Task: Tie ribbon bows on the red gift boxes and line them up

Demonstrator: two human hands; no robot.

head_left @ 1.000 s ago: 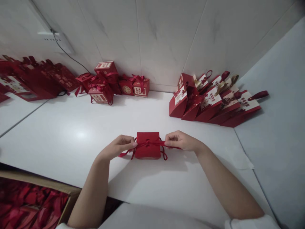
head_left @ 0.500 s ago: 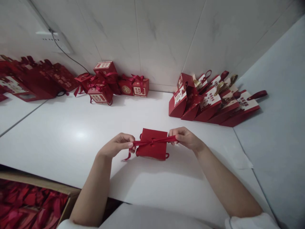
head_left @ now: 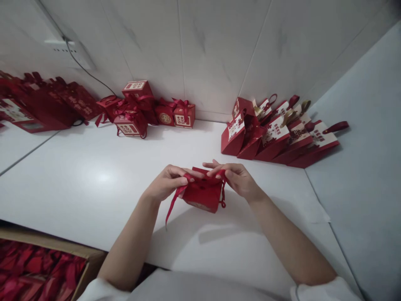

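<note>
A small red gift box [head_left: 203, 195] stands on the white table in front of me. Over its top runs a red ribbon [head_left: 171, 205], with one tail hanging down at the left. My left hand [head_left: 171, 180] pinches the ribbon at the box's upper left, thumb against fingers. On the other side my right hand [head_left: 236, 179] pinches the ribbon's other end, with some fingers stretched out over the top. A short red loop sticks out low on the box's right side. My fingers partly cover the middle of the ribbon.
Several tied red boxes [head_left: 138, 106] sit by the wall at the back. Red gift bags [head_left: 272, 133] with ribbon handles stand back right, and more bags [head_left: 46, 102] back left. An open carton [head_left: 94, 261] full of red ribboned things is at the lower left, beside the white table [head_left: 94, 196].
Both hands have moved inward over the box, still holding the ribbon. The ribbon was stretched straight across; now it is slacker, and its left tail hangs longer.
</note>
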